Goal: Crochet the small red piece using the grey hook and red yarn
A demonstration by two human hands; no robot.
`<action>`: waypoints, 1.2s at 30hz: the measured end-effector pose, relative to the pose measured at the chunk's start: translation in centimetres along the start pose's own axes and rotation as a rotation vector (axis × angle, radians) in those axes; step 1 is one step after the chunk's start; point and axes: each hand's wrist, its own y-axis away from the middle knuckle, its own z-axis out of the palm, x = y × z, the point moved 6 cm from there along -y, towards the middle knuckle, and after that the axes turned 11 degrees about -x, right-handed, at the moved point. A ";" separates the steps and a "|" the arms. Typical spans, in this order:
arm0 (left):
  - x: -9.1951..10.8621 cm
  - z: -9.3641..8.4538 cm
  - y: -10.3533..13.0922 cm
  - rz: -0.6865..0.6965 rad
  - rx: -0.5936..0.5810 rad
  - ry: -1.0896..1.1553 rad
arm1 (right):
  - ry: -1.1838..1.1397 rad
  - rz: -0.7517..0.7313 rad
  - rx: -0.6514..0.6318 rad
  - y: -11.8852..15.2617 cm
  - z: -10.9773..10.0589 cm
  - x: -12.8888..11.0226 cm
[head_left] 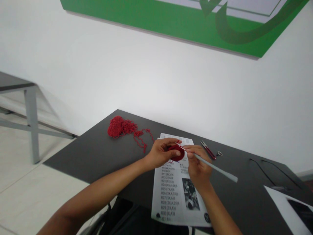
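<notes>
Between thumb and fingers, my left hand (160,152) pinches a small round piece of red crochet work (180,155). My right hand (199,163) grips a crochet hook (216,168) with a long pale grey handle. The hook's thin metal tip meets the upper edge of the red piece, where a strand of yarn rises to the left fingers. Both hands are above a printed pattern sheet (168,195) with rows of text and a dark photo. A tangled ball of red yarn (116,126) lies at the far left of the table, loose strands trailing towards my left hand.
Red-handled snips (208,150) and a small metal ring (219,153) lie on the dark table (97,163), right of the sheet. Farther right are thin dark glasses (276,187) and another paper (281,202). A white wall stands behind; a second table (31,124) is at left.
</notes>
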 end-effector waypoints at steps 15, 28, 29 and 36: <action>-0.4 0.8 0.8 0.040 0.055 -0.163 | 0.579 -0.339 -0.097 0.7 1.8 -1.3; -0.9 0.5 0.9 -0.044 0.191 0.060 | 0.647 -0.315 -0.079 1.0 1.7 -0.4; -0.5 0.6 1.0 -0.011 0.196 -0.009 | 0.633 -0.311 -0.062 0.8 1.6 -0.5; -1.1 1.3 1.0 -0.068 0.121 0.138 | 0.622 -0.361 -0.039 0.9 1.3 -0.9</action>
